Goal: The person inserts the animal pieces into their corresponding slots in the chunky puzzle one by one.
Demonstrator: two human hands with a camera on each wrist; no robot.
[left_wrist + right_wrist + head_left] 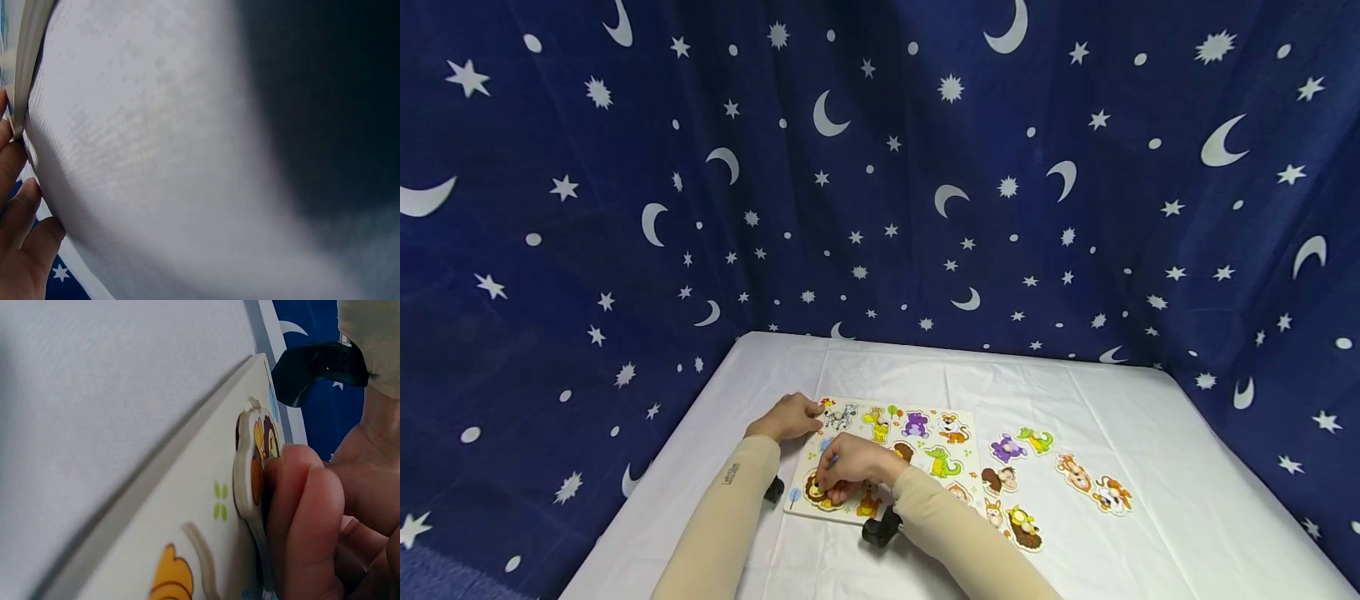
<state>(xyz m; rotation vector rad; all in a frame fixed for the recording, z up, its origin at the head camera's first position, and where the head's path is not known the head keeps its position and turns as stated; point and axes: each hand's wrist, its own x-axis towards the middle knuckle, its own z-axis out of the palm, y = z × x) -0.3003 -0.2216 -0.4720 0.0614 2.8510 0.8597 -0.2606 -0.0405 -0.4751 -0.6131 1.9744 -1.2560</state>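
A white animal puzzle board [917, 458] lies on the table. My left hand [788, 418] rests at its far left edge; in the left wrist view the fingers [25, 194] are spread along the board's side and the cloth. Near the board's front left corner, my right hand [861, 462] pinches the lion puzzle piece [815, 493], thumb and fingertips together at its face. The right wrist view shows that piece standing slightly proud of the board over its lion recess. My right hand covers the middle left of the board, including part of a blue picture.
Loose puzzle pieces lie right of the board: a purple hippo [1007, 448], a crocodile [1036, 440], a monkey [1000, 479], a tiger [1111, 496] and several others. White cloth covers the table [1187, 467]. A dark blue curtain [910, 233] hangs behind.
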